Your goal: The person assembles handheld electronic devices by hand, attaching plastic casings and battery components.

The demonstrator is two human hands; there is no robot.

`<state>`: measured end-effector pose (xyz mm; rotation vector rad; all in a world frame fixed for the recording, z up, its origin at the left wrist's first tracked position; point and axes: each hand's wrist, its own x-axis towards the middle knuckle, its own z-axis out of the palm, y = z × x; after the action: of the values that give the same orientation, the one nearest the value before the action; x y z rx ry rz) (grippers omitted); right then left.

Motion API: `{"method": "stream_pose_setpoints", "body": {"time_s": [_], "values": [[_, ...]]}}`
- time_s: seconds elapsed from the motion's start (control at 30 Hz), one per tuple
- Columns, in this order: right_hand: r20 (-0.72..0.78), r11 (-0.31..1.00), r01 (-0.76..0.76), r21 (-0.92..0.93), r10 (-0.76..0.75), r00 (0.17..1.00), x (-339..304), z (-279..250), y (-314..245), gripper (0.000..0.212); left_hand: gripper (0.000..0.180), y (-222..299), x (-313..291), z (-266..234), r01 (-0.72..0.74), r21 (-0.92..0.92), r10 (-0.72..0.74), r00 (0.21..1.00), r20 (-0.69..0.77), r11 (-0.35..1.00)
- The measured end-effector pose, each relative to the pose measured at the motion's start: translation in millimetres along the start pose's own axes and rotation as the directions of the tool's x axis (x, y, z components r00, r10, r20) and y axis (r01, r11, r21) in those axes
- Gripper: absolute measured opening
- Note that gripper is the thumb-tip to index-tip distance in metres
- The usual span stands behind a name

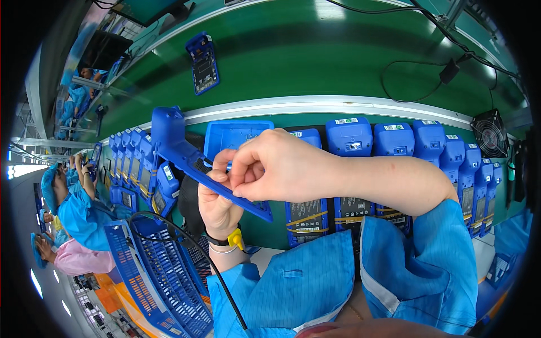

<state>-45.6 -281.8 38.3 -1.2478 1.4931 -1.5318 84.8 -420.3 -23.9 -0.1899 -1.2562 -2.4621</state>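
My left hand (218, 207) grips a blue plastic device housing (189, 159) from below, holding it tilted over the near side of the bench. The housing has a bulky raised end at the upper left and a long flat part running down to the right. Over that flat part, the fingers of my right hand (276, 163) are pinched together against the inner face. Whatever lies between those fingertips is hidden. Just behind my hands sits a blue tray (239, 128) with small parts in it. My left wrist wears a black strap with a yellow snap (235, 239).
Rows of blue handheld devices (349, 138) with rubber bands stand on both sides. An opened device (204, 65) lies on the green bench (293, 62). A black fan (489, 134), a cable (451, 70) and a blue basket (152, 276) surround the area. Co-workers sit at left.
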Motion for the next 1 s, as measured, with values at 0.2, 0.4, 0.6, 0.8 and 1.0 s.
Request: {"method": "stream_pose_setpoints", "body": {"time_s": [0.2, 0.4, 0.6, 0.8, 1.0], "values": [[0.149, 0.909, -0.361, 0.207, 0.335, 0.93, 4, -5, -2, 0.012, 0.032, 3, 5, -1, 0.07, 0.072, -0.075, 0.995, 0.063, 0.995], [0.162, 0.883, -0.398, 0.25, 0.367, 0.916, 8, -5, 9, 0.012, 0.035, 9, 10, 1, 0.096, 0.163, -0.103, 0.994, 0.036, 0.982], [0.09, 0.94, -0.294, 0.175, 0.282, 0.955, 14, -5, 18, 0.01, 0.039, 6, 16, 0, 0.102, 0.153, -0.101, 0.995, -0.013, 0.983], [-0.128, 0.996, -0.063, 0.064, 0.071, 0.989, 22, -3, 32, 0.009, 0.039, 7, 21, -8, 0.111, 0.092, -0.107, 0.993, -0.042, 0.99], [-0.239, 0.985, -0.165, -0.056, 0.148, 0.96, 37, -18, 51, 0.008, 0.019, 12, 24, -6, 0.032, 0.152, -0.018, 0.996, -0.091, 0.988]]}}
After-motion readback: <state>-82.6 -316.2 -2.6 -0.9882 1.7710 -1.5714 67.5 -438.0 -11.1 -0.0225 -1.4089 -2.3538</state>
